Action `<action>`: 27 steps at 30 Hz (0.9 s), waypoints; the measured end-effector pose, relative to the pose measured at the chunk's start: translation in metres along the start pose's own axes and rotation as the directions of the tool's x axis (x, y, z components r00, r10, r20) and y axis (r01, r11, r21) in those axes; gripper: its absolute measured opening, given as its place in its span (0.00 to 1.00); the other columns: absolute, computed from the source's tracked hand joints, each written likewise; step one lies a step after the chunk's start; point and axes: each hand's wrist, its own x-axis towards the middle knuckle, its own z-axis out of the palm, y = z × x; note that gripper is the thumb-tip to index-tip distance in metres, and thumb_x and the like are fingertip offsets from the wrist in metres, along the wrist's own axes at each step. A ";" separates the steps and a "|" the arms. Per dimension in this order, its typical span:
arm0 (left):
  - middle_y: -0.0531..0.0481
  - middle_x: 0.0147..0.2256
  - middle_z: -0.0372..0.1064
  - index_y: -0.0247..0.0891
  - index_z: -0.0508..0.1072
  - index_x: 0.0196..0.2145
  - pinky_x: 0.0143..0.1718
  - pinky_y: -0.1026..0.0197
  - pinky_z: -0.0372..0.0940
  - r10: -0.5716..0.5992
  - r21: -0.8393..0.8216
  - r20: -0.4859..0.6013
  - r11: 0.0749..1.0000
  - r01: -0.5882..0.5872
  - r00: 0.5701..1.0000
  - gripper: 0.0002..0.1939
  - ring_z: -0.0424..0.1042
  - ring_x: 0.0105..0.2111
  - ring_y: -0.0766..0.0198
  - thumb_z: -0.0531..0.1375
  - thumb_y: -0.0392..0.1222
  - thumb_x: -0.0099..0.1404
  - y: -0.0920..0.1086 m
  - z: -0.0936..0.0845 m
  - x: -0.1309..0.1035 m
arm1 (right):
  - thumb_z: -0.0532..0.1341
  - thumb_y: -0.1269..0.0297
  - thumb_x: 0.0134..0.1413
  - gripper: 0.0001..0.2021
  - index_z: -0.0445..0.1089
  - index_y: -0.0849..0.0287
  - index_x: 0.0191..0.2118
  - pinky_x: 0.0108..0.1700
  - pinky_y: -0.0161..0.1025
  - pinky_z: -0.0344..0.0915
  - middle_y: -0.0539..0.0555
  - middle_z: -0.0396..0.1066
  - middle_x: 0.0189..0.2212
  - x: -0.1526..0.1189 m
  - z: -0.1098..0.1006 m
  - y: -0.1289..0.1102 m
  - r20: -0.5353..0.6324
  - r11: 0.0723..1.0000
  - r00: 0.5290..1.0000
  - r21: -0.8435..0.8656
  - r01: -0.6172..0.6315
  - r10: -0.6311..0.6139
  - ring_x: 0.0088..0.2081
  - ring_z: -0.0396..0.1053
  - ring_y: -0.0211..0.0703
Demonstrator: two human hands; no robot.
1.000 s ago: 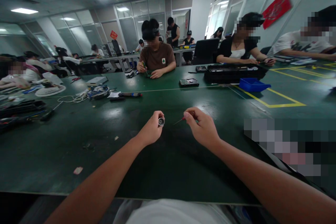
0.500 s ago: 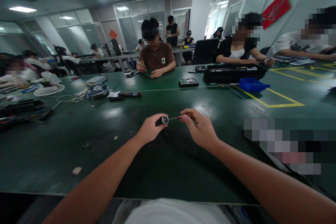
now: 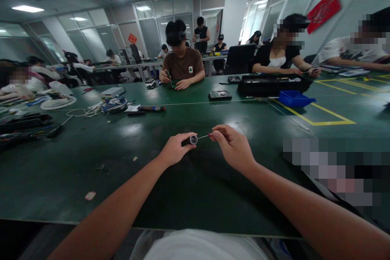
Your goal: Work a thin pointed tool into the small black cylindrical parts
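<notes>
My left hand [image 3: 176,147] is closed around a short black cylinder [image 3: 186,141], whose round, silver-rimmed end faces me and the right. Between the fingers and thumb of my right hand [image 3: 233,146] is a screwdriver [image 3: 210,135] with a red collar; its handle is mostly hidden by the fingers. The thin metal shaft points left, and its tip reaches the rim of the cylinder's open end. Whether the tip is inside or just touching, I cannot tell. Both hands are held over the green table [image 3: 195,195].
Beyond my hands lie a dark pen-shaped tool [image 3: 152,108], a hard drive [image 3: 219,95], a blue tray [image 3: 295,98] and a long black housing [image 3: 272,85]. A white fan grille [image 3: 57,102] and cables are at left. A co-worker in brown [image 3: 183,65] sits opposite.
Both hands keep their grips in nearly the same place. The cylinder's end has turned slightly, and the screwdriver shaft slopes a little more. The whole view has shifted slightly.
</notes>
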 end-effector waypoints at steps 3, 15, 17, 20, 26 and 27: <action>0.50 0.52 0.72 0.47 0.73 0.54 0.60 0.48 0.60 -0.018 0.008 0.010 1.000 0.018 1.000 0.21 0.70 0.53 0.54 0.65 0.42 0.63 0.000 0.000 0.000 | 0.56 0.55 0.65 0.12 0.71 0.56 0.43 0.40 0.42 0.70 0.53 0.78 0.33 0.001 0.001 0.001 -0.021 0.999 0.999 0.015 -0.028 0.029 0.36 0.77 0.45; 0.48 0.53 0.72 0.45 0.73 0.55 0.59 0.46 0.61 0.003 0.019 0.021 1.000 -0.004 1.000 0.22 0.70 0.53 0.53 0.65 0.42 0.63 0.005 -0.003 -0.001 | 0.59 0.50 0.62 0.16 0.75 0.57 0.36 0.30 0.38 0.63 0.51 0.76 0.25 0.002 -0.006 -0.006 -0.004 0.993 0.996 -0.084 -0.086 0.086 0.27 0.73 0.42; 0.48 0.53 0.72 0.45 0.73 0.55 0.59 0.47 0.62 0.006 0.018 0.021 1.000 -0.006 1.000 0.22 0.70 0.53 0.53 0.65 0.42 0.63 0.004 -0.003 -0.001 | 0.60 0.48 0.60 0.17 0.75 0.57 0.34 0.28 0.37 0.62 0.51 0.75 0.24 0.003 -0.007 -0.007 -0.014 0.990 0.996 -0.109 -0.088 0.087 0.25 0.71 0.41; 0.48 0.52 0.73 0.45 0.73 0.54 0.58 0.49 0.62 0.012 0.014 0.004 1.000 -0.012 1.000 0.21 0.70 0.52 0.54 0.65 0.42 0.63 0.003 -0.003 -0.001 | 0.60 0.46 0.59 0.19 0.75 0.57 0.30 0.27 0.37 0.60 0.50 0.73 0.21 0.004 -0.007 -0.007 -0.041 0.984 0.995 -0.150 -0.096 0.091 0.23 0.68 0.40; 0.50 0.53 0.72 0.46 0.72 0.55 0.58 0.49 0.61 0.015 0.012 -0.012 1.000 -0.015 1.000 0.21 0.70 0.53 0.54 0.64 0.43 0.64 0.002 -0.003 -0.001 | 0.58 0.46 0.61 0.20 0.75 0.57 0.30 0.26 0.37 0.58 0.50 0.72 0.20 0.005 -0.006 -0.007 -0.090 0.977 0.990 -0.177 -0.121 0.106 0.22 0.67 0.39; 0.50 0.53 0.72 0.46 0.72 0.55 0.58 0.49 0.61 0.016 0.012 -0.011 1.000 -0.016 1.000 0.21 0.70 0.53 0.54 0.64 0.43 0.64 0.003 -0.003 -0.001 | 0.58 0.46 0.61 0.20 0.75 0.57 0.30 0.26 0.37 0.57 0.50 0.71 0.20 0.005 -0.006 -0.008 -0.092 0.976 0.990 -0.183 -0.118 0.103 0.21 0.66 0.39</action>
